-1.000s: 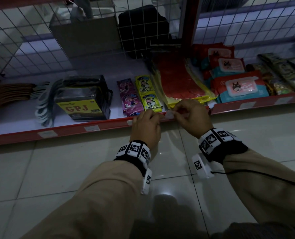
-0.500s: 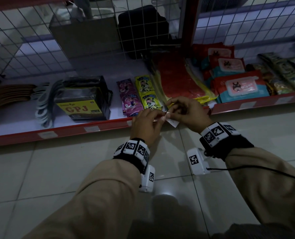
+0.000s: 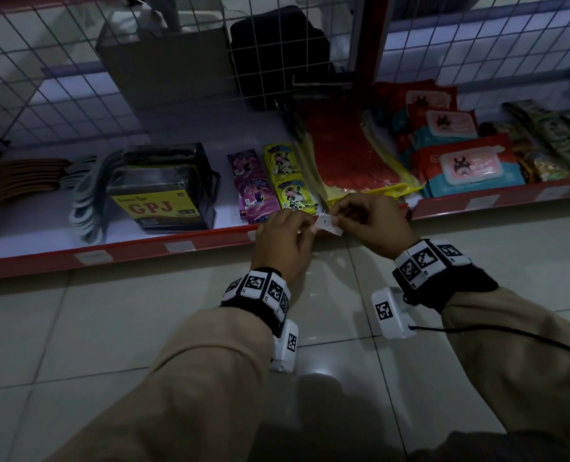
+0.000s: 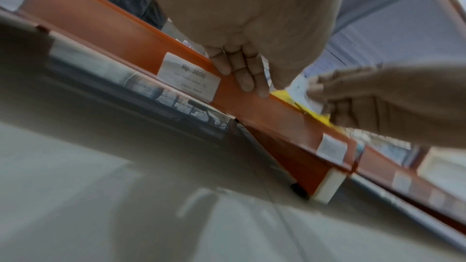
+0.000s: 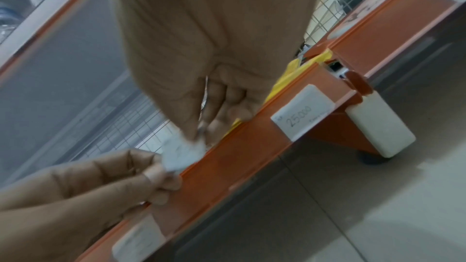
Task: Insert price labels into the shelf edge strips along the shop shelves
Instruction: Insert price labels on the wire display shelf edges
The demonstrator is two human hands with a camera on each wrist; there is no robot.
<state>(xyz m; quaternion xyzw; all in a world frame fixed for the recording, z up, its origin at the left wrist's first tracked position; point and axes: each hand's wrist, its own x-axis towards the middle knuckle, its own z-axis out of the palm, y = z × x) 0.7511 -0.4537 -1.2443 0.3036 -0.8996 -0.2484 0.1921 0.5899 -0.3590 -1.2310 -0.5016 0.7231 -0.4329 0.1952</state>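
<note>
A small white price label [image 3: 327, 225] is pinched at its left end by my left hand [image 3: 310, 228] and at its right end by my right hand [image 3: 341, 219]. It sits just over the top edge of the red shelf edge strip [image 3: 210, 240]. In the right wrist view the label [image 5: 181, 152] hangs above the strip [image 5: 252, 146], between the right thumb and fingers [image 5: 201, 127] and the left fingertips [image 5: 161, 174]. In the left wrist view my other left fingers [image 4: 242, 71] lie on the strip beside a seated "Rp 3000" label [image 4: 189, 76].
More seated labels show along the strip [image 3: 178, 246], one reading 25000 [image 5: 302, 111]. The shelf holds hangers [image 3: 83, 198], a black GPJ pack [image 3: 163, 191], sachets [image 3: 290, 181], red-and-yellow packets [image 3: 350, 161] and wet wipes [image 3: 470, 165]. Wire mesh stands behind, tiled floor [image 3: 110, 328] below.
A second ago both hands pressed at the strip. The label then came away tilted in the fingers, and now it is held nearly level at the strip's top edge.
</note>
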